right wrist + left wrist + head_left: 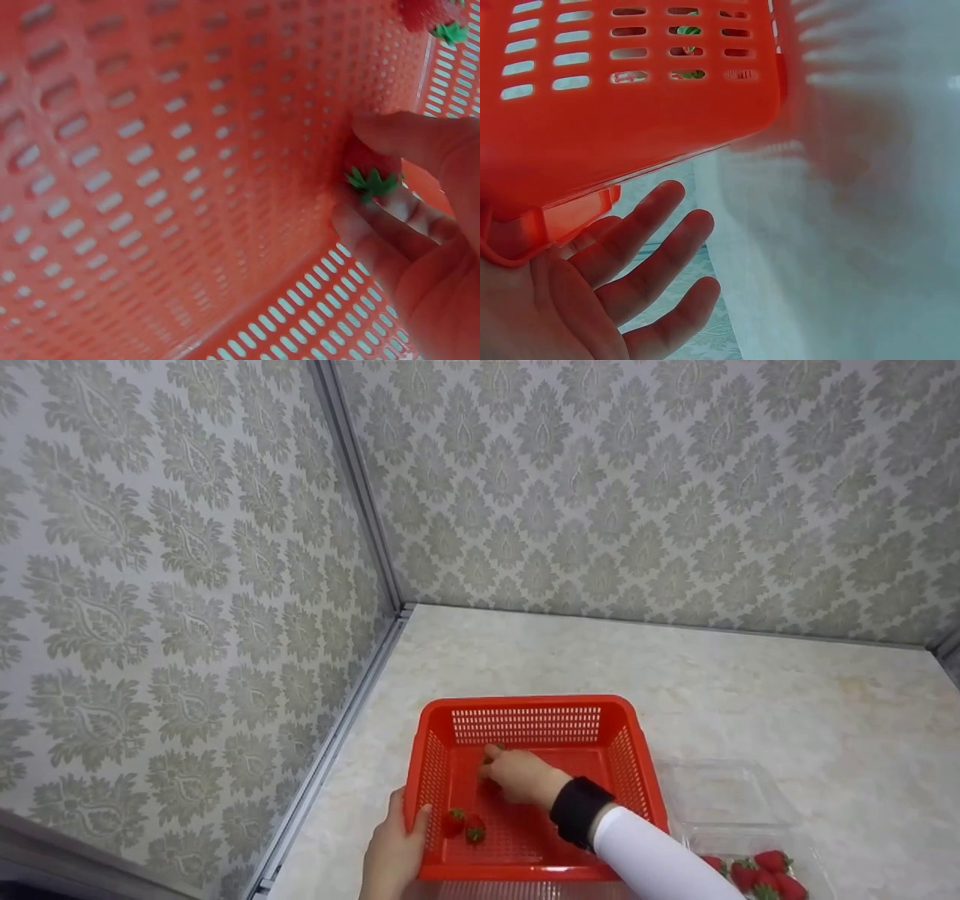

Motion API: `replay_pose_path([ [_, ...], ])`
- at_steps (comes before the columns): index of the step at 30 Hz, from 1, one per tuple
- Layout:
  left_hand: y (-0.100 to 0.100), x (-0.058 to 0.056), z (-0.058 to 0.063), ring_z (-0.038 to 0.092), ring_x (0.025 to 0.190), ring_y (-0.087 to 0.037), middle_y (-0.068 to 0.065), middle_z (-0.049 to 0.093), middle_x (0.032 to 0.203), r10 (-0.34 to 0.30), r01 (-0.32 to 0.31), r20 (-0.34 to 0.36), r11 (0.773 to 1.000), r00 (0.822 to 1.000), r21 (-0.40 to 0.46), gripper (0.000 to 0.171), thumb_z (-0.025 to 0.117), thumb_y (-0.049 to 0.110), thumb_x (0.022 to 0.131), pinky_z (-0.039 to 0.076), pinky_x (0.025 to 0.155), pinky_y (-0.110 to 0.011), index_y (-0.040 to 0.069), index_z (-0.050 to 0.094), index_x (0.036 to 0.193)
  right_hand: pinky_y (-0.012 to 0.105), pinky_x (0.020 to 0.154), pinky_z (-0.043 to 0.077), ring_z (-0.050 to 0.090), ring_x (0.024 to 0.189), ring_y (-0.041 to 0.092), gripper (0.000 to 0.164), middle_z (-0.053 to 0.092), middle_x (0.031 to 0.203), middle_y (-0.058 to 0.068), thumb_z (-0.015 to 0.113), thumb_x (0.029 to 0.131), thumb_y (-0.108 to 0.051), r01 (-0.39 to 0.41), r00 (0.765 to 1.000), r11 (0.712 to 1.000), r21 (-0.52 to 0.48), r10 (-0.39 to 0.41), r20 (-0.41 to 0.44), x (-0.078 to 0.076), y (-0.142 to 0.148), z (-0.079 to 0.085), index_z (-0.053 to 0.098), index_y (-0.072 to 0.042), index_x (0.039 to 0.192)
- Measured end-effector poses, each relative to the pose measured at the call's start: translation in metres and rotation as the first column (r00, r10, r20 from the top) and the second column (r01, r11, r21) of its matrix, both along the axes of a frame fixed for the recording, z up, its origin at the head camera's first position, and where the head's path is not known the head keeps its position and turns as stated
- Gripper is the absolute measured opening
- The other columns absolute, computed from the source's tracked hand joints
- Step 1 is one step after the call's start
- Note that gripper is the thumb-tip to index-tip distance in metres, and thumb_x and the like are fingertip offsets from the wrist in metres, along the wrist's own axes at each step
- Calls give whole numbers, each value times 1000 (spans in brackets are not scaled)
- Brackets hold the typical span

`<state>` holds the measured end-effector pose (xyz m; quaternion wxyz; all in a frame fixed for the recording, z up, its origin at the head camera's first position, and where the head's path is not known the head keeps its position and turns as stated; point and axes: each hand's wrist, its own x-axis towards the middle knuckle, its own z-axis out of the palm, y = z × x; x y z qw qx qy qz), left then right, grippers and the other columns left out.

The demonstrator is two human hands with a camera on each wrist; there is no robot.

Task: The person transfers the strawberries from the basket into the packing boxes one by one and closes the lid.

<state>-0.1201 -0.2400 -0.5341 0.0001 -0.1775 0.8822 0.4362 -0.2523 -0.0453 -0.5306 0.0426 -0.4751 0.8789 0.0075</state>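
Note:
A red plastic basket [525, 703] with slotted walls stands on the table. My left hand [394, 847] grips its left rim, thumb over the edge; in the left wrist view the other fingers [656, 277] extend outside, below the rim. Inside the basket, towards its back left, is my right hand [521, 776]. It pinches a strawberry [371, 161] between thumb and fingers, close to the basket floor, green leaves facing the camera. Two more strawberries [475, 829] lie side by side at the basket's front left. Another strawberry [431, 13] shows in the right wrist view's top corner.
To the right of the basket sits a clear plastic box [814, 859] with its lid [731, 791] folded back. Several strawberries [765, 877] lie in it. Patterned walls [600, 495] border the pale table [825, 697] at the back and left.

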Motion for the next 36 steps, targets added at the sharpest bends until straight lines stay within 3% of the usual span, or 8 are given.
replay_pose_path([
  [17,0,0,-2,65,78,-23,-14,65,101,-16,16,-9,1000,1000,-25,56,52,44,93,52,62,-45,11,35,135,23,61,46,53,65,12,35,48,131,12,65,86,-8,19,999,998,-59,-17,32,-3,7,1,63,-20,118],
  [24,-3,1,2,65,75,-23,-16,65,99,-19,20,9,998,1000,-55,60,49,47,93,51,59,-42,9,33,136,26,72,49,57,77,12,27,53,117,5,66,88,-17,6,999,990,-144,0,41,0,20,16,64,-18,115],
  [27,-4,0,3,65,76,-23,-16,64,99,-21,22,24,998,999,-66,61,49,48,93,51,60,-43,8,33,136,25,71,49,56,76,11,23,52,113,3,67,88,-20,26,997,984,-177,-13,74,2,33,27,65,-18,111],
  [31,-4,-1,4,65,74,-22,-15,65,97,-23,25,32,996,999,-81,61,49,49,93,50,59,-42,8,33,136,23,67,47,54,72,10,18,53,108,5,67,88,-18,16,998,975,-223,-2,65,4,56,41,65,-16,106],
  [36,-6,-2,5,65,74,-23,-16,65,97,-34,38,32,990,999,-137,62,48,49,93,50,59,-42,6,34,136,21,65,45,50,70,8,18,47,93,-2,69,84,-13,26,999,966,-258,-16,41,9,88,57,65,-16,101],
])
